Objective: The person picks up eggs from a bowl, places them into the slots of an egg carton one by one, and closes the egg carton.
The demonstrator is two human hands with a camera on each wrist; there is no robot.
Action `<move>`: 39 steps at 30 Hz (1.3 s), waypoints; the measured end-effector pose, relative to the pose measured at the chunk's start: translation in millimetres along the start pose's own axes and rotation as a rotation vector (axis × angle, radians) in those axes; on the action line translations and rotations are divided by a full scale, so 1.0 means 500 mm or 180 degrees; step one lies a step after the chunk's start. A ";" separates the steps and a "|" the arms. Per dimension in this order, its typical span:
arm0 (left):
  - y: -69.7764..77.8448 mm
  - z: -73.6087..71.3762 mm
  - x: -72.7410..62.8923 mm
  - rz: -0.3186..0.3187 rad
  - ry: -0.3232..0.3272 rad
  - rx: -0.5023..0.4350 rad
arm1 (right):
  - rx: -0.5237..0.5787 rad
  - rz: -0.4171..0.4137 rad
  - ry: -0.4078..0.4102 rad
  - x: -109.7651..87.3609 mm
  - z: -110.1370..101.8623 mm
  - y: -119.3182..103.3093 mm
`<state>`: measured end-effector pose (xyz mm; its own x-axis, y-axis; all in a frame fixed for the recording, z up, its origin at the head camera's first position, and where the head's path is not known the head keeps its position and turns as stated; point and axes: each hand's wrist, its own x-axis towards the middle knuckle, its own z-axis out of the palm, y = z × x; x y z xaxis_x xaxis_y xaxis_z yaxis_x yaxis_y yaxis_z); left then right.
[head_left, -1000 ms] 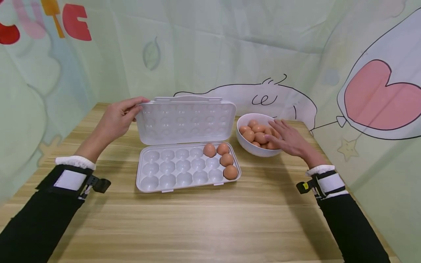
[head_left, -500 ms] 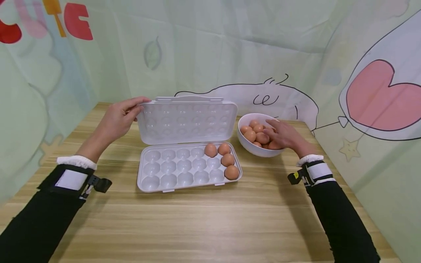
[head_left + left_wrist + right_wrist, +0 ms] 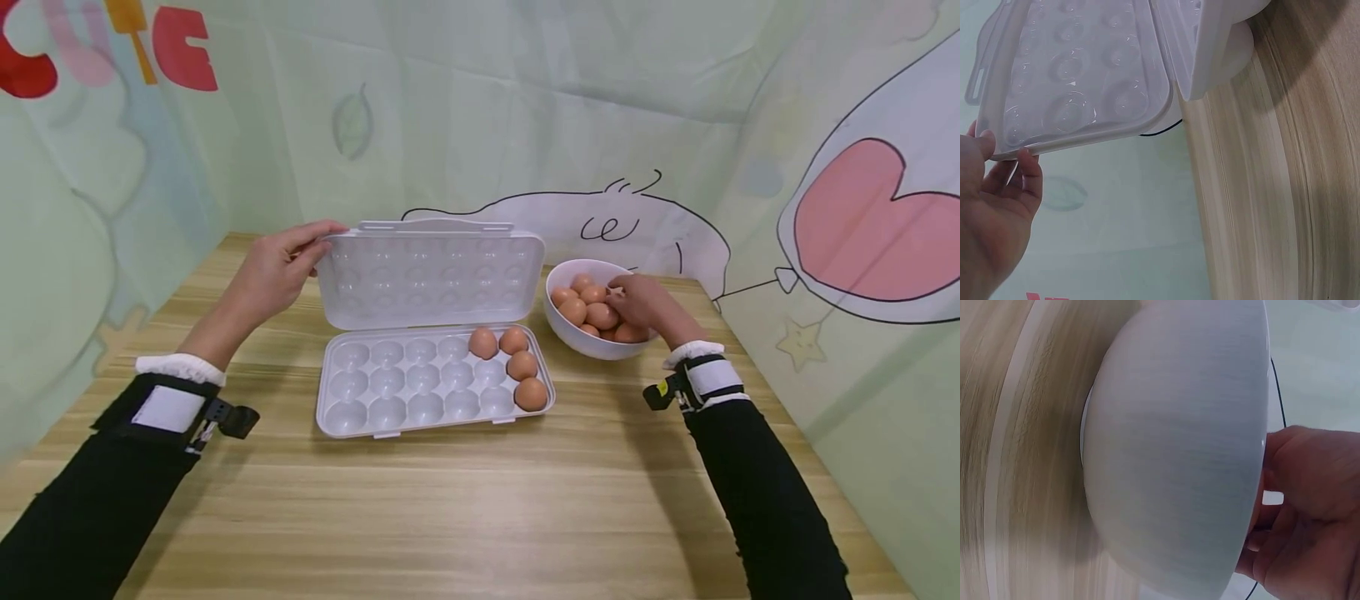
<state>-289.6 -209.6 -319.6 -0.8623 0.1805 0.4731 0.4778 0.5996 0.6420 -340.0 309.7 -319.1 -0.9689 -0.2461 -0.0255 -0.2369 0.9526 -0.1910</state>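
Observation:
My left hand (image 3: pixel 273 279) pinches the upper left corner of the raised lid (image 3: pixel 435 279) of a white plastic egg tray (image 3: pixel 423 379); the left wrist view shows thumb and fingers on either side of the lid's rim (image 3: pixel 1085 142). Brown eggs (image 3: pixel 530 394) sit in several cups at the tray's right end, the rest of the cups bare. My right hand (image 3: pixel 647 302) reaches over the right rim of a white bowl (image 3: pixel 600 348), its fingers curled round a brown egg (image 3: pixel 1259 501) inside. The bowl wall hides most of that egg and the fingertips in the right wrist view.
Several more brown eggs (image 3: pixel 573 311) fill the bowl, which stands just right of the tray. Everything rests on a wooden table (image 3: pixel 450 508). A printed cloth (image 3: pixel 465 125) hangs close behind and on both sides.
My right hand has moved left and down into the bowl, its fingers going from spread to curled among the eggs. The left hand keeps holding the lid; the tray's eggs stay put.

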 end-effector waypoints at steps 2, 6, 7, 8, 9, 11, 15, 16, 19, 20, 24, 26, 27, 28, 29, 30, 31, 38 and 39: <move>0.000 0.001 0.002 0.0006 0.0004 -0.0013 | -0.0008 0.0054 -0.0025 0.001 -0.002 -0.001; 0.000 0.002 0.006 0.0033 0.0033 -0.0014 | 0.0034 0.0245 -0.0100 0.000 -0.006 -0.003; 0.000 0.003 0.006 0.0033 0.0034 -0.0020 | 0.0037 0.0299 -0.0123 0.000 -0.007 -0.004; 0.000 0.003 0.006 0.0034 0.0040 -0.0015 | 0.0042 0.0349 -0.0141 0.001 -0.008 -0.004; 0.000 0.003 0.006 0.0031 0.0041 -0.0018 | 0.0050 0.0390 -0.0154 0.000 -0.010 -0.005; 0.000 0.004 0.006 0.0018 0.0040 -0.0021 | 0.0059 0.0462 -0.0172 0.001 -0.011 -0.006; 0.001 0.005 0.005 -0.0001 0.0027 -0.0044 | 0.0144 0.0560 -0.0137 0.000 -0.011 -0.008; 0.001 0.005 0.005 0.0001 0.0024 -0.0048 | 0.0195 0.0575 -0.0114 -0.001 -0.011 -0.008; 0.001 0.005 0.004 0.0004 0.0023 -0.0057 | 0.0364 0.0619 -0.0031 -0.005 -0.010 -0.007; 0.001 0.005 0.004 0.0005 0.0022 -0.0060 | 0.0420 0.0628 0.0006 -0.006 -0.010 -0.006; 0.000 0.005 0.004 0.0009 0.0020 -0.0073 | 0.0625 0.0649 0.0225 -0.014 -0.011 -0.006; -0.001 0.005 0.004 0.0013 0.0027 -0.0075 | 0.0660 0.0604 0.0368 -0.018 -0.015 -0.008; -0.001 0.005 0.004 0.0013 0.0030 -0.0075 | 0.0687 0.0565 0.0432 -0.020 -0.018 -0.010; -0.002 0.005 0.004 0.0020 0.0037 -0.0073 | 0.0704 0.0516 0.0491 -0.022 -0.021 -0.012; -0.003 0.005 0.004 0.0027 0.0044 -0.0071 | 0.0709 0.0455 0.0550 -0.025 -0.025 -0.015; -0.004 0.005 0.004 0.0036 0.0051 -0.0068 | 0.0733 0.0387 0.0605 -0.028 -0.029 -0.019; -0.004 0.005 0.004 0.0044 0.0060 -0.0065 | 0.0756 0.0316 0.0666 -0.031 -0.034 -0.023; -0.007 0.005 0.003 0.0046 0.0080 -0.0034 | 0.0949 0.0083 0.1001 -0.079 -0.061 -0.071; -0.008 0.005 0.003 0.0044 0.0082 -0.0030 | 0.1000 0.0079 0.1017 -0.087 -0.064 -0.080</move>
<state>-292.9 -209.7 -322.9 -0.8510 0.1687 0.4973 0.4914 0.5897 0.6409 -290.8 287.8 -279.0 -0.9591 -0.1091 0.2612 -0.2280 0.8447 -0.4842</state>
